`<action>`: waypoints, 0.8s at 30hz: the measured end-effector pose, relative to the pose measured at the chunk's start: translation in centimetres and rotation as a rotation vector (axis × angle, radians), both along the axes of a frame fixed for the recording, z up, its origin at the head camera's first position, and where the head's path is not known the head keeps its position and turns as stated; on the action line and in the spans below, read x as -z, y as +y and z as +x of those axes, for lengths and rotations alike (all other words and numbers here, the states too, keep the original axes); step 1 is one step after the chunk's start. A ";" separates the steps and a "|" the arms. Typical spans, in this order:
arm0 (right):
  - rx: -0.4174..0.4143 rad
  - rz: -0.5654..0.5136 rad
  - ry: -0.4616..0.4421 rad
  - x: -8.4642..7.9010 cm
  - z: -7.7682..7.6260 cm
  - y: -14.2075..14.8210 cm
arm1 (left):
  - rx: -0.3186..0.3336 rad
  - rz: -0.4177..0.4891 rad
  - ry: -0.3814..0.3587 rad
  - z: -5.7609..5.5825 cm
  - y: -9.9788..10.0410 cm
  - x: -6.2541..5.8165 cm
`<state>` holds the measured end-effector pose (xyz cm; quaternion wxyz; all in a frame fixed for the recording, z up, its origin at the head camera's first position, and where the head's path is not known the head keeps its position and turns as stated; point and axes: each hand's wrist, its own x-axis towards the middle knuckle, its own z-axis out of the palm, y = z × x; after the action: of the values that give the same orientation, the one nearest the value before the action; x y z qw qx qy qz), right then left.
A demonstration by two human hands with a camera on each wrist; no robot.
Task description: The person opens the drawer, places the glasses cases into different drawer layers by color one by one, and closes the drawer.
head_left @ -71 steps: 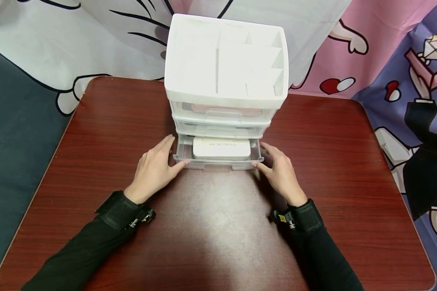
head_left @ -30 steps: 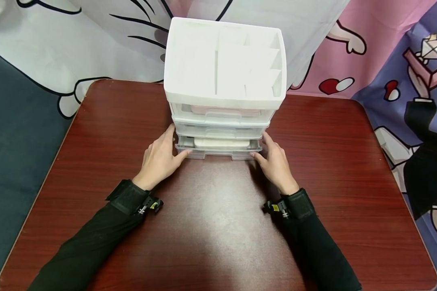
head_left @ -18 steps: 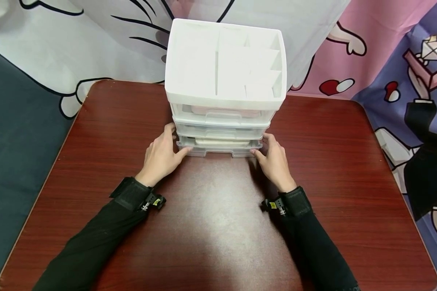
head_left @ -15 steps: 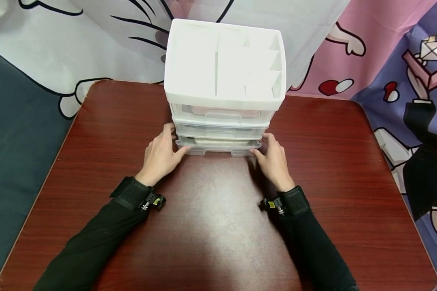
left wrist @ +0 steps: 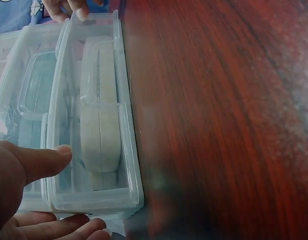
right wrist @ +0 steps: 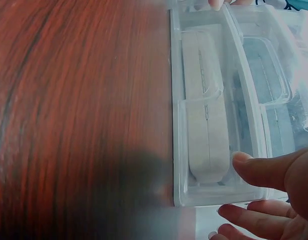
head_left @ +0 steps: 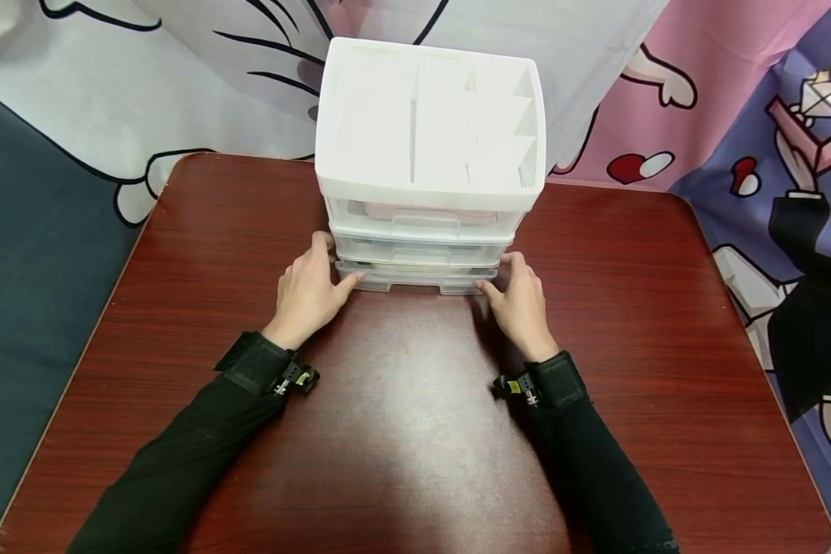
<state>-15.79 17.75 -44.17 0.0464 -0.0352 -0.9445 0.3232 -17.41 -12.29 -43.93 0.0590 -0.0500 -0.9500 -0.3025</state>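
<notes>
A white drawer unit (head_left: 429, 123) with several clear drawers stands at the back middle of the table. Its bottom drawer (head_left: 415, 278) sticks out slightly at the front, between both hands. Through the clear front in the right wrist view shows a pale, rounded box (right wrist: 208, 135) inside it. My left hand (head_left: 308, 296) has its thumb pressed to the drawer front's left end, with the fingers stretched along the side. At the right end, my right hand (head_left: 522, 308) mirrors this, thumb on the front and straight fingers beside the unit.
Behind the table (head_left: 415, 400) hangs a printed cloth (head_left: 180, 85) in white, pink and blue-purple. Open compartments form the top of the unit. A teal drawer content (left wrist: 37, 95) shows in the drawer above. A dark object (head_left: 810, 331) is at the right edge.
The bottom drawer has slid inward under both hands, from well pulled out to nearly flush. The white box inside has gone from view from above. Both hands moved forward with it.
</notes>
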 end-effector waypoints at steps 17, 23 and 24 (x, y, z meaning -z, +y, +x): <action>0.050 0.052 0.108 0.3 -0.6 0.0 | -0.034 -0.012 0.011 -0.6 0.4 0.0; 0.059 0.054 0.116 0.5 -0.7 -0.2 | -0.048 -0.027 0.018 -0.8 0.4 -0.1; 0.061 0.053 0.117 0.5 -0.8 -0.2 | -0.051 -0.029 0.022 -0.8 0.5 -0.1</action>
<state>-16.55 17.59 -44.64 0.1124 -0.0439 -0.9470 0.2978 -18.22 -11.83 -43.86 0.0762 -0.0297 -0.9545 -0.2867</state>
